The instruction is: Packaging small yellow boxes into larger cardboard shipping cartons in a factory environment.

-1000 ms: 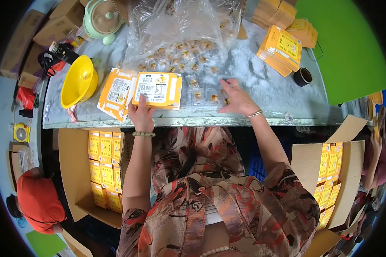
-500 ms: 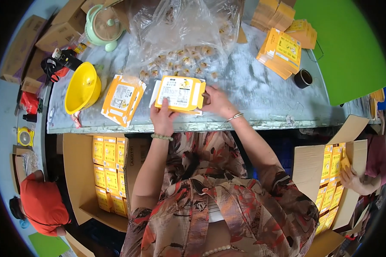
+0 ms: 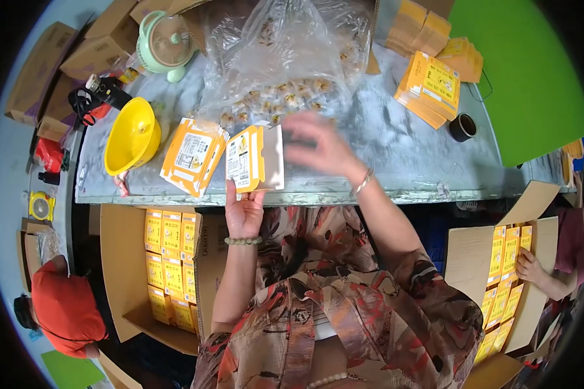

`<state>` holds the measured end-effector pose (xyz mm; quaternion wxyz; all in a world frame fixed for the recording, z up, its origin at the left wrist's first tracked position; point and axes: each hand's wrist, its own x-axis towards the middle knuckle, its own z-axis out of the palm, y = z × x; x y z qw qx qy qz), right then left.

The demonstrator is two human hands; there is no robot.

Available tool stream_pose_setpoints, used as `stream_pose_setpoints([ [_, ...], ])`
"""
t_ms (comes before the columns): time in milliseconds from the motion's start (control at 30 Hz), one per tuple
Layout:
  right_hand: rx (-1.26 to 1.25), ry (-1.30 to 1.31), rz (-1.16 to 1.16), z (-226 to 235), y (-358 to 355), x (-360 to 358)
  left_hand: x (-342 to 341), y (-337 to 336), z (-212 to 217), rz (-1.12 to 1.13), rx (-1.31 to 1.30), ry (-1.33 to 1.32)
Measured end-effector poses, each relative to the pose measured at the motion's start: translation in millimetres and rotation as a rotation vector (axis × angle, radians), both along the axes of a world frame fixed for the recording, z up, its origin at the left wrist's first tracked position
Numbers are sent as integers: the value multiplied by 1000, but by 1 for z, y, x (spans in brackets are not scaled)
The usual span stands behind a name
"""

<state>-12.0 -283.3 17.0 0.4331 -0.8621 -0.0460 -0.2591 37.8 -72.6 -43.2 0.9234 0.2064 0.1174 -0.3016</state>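
Observation:
My left hand (image 3: pixel 244 214) grips a small yellow-and-white carton (image 3: pixel 245 159) from below, near the table's front edge. The carton is opened out into a box shape, its grey-white inner side showing on the right. To the right of it, my right hand (image 3: pixel 321 146) is raised over the table, blurred, its fingers apart with nothing visible in them. Small clear-wrapped pieces (image 3: pixel 292 97) lie just beyond, spilling from a large clear plastic bag (image 3: pixel 279 48). Left of the carton rests a stack of flat yellow-and-white cartons (image 3: pixel 193 155).
A yellow bowl (image 3: pixel 133 136) and a green lidded pot (image 3: pixel 165 45) stand at the left. More flat cartons (image 3: pixel 431 87) and a dark cup (image 3: pixel 462 127) sit at the right. Below the edge are cardboard boxes of filled cartons (image 3: pixel 172 259). Another person's hand (image 3: pixel 532 267) reaches into the right one.
My right hand has let go of the carton and moved up toward the wrapped pieces. The carton, in my left hand, has turned, opened out and come slightly nearer.

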Motion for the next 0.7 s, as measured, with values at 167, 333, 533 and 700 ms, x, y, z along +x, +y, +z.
stream_pose_setpoints([
  [167, -277, 122, -457, -78, -64, 43, 1, 12, 6, 56, 29, -12],
  [333, -478, 166, -361, -91, -46, 36, 3, 29, 0, 122, 85, -6],
  [533, -510, 302, -342, -46, -31, 16, 8, 33, 4, 107, 261, -168],
  [700, -515, 334, -374, -60, -17, 62, 6, 21, 3, 92, 363, -206],
])
